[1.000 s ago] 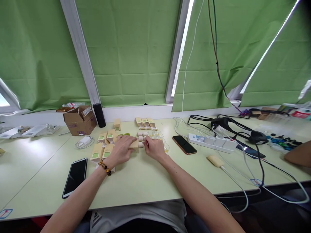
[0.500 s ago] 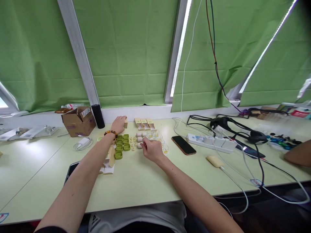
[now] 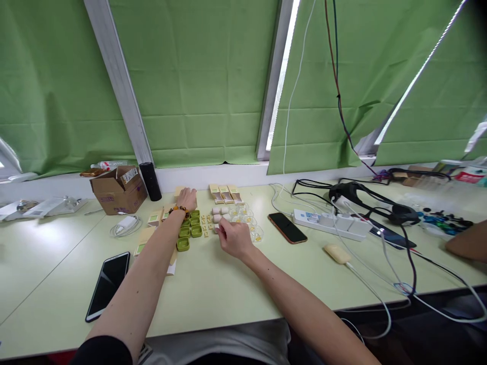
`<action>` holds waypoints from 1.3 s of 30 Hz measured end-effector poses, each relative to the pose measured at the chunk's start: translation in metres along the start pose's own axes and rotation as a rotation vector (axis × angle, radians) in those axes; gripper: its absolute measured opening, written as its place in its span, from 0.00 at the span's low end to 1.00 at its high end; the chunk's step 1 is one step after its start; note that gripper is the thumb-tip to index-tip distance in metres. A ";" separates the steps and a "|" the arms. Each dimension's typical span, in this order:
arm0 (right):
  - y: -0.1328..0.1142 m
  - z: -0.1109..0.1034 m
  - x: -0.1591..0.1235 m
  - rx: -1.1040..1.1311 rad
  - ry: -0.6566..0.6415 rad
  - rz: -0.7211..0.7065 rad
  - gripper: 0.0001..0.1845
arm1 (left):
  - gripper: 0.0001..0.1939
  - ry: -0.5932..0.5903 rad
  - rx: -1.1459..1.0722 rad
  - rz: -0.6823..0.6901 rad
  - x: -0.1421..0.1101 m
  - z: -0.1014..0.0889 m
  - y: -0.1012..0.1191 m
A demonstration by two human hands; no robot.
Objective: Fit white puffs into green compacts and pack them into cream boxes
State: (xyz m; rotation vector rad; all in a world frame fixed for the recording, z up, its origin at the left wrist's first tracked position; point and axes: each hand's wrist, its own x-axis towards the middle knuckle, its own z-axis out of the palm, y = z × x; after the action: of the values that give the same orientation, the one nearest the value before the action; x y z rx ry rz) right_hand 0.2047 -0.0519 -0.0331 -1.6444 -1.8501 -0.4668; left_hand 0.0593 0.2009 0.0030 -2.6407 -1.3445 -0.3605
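My left hand (image 3: 187, 198), with a beaded bracelet at its wrist, reaches to the far end of two rows of green square trays (image 3: 183, 244). Its fingers curl down out of sight, so their grip is hidden. A small kraft-paper box (image 3: 178, 191) shows just behind it. My right hand (image 3: 235, 237) is closed, thumb against fingers, beside pale pink-white cylinders (image 3: 216, 218); whatever it grips is hidden. Tiny yellow pieces (image 3: 206, 227) lie between the trays and the cylinders. Clear plastic cups (image 3: 248, 219) with yellow bits stand behind the right hand.
Three opened kraft boxes (image 3: 224, 194) lie at the back; more (image 3: 144, 235) sit left of my forearm. Phones (image 3: 108, 284) (image 3: 287, 227) flank the work area. A power strip (image 3: 329, 224), cables and black headset (image 3: 357, 197) occupy the right. A carton (image 3: 118, 191) stands back left.
My left hand has moved from beside the right hand to the back left with a small kraft box, uncovering the green trays and yellow pieces. My right hand stays closed, almost in place.
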 end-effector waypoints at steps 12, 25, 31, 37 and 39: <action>-0.006 0.001 0.000 0.022 0.054 -0.038 0.09 | 0.24 -0.132 -0.005 0.013 -0.040 0.005 0.040; -0.008 0.000 -0.004 -0.019 0.052 -0.077 0.11 | 0.39 -0.279 -0.116 -0.224 0.001 0.015 0.031; -0.010 0.002 -0.004 -0.023 0.019 -0.091 0.11 | 0.38 -0.260 -0.135 -0.232 0.008 0.022 0.025; -0.011 0.003 -0.005 -0.038 0.021 -0.100 0.11 | 0.39 -0.240 -0.152 -0.230 0.014 0.023 0.027; -0.011 0.003 -0.006 -0.038 0.026 -0.100 0.10 | 0.40 -0.239 -0.160 -0.235 0.016 0.022 0.026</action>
State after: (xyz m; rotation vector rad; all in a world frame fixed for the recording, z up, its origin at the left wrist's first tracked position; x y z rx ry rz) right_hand 0.1932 -0.0563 -0.0376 -1.5682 -1.9211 -0.5671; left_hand 0.0925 0.2039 -0.0145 -2.7290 -1.7784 -0.1914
